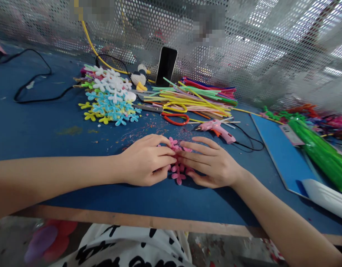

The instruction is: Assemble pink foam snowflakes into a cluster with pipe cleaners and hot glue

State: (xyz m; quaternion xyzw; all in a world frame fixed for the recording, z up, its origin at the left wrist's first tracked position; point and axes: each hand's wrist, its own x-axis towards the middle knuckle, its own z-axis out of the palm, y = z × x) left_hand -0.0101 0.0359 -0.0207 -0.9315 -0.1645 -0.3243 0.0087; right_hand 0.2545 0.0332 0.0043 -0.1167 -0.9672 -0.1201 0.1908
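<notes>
A small pile of pink fuzzy pipe-cleaner flowers (178, 178) lies on the blue tabletop, between my two hands. My left hand (148, 159) cups the pile from the left, with bent fingers a little apart and fingertips touching the flowers. From the other side, my right hand (212, 161) reaches over the pile with its fingers stretched and spread. Its fingertips rest on the pink petals, and its thumb is near the lower flowers. Neither hand plainly grips a single flower. My fingers hide part of the pile.
Behind my hands lie white, blue and yellow pipe-cleaner flowers (115, 92), scissors with red and yellow handles (175, 119), loose pipe cleaners (199, 98) and a pink glue gun (218, 130). A phone (166, 66) leans on the mesh. A blue board (282, 152) and green bundle (321, 152) are right.
</notes>
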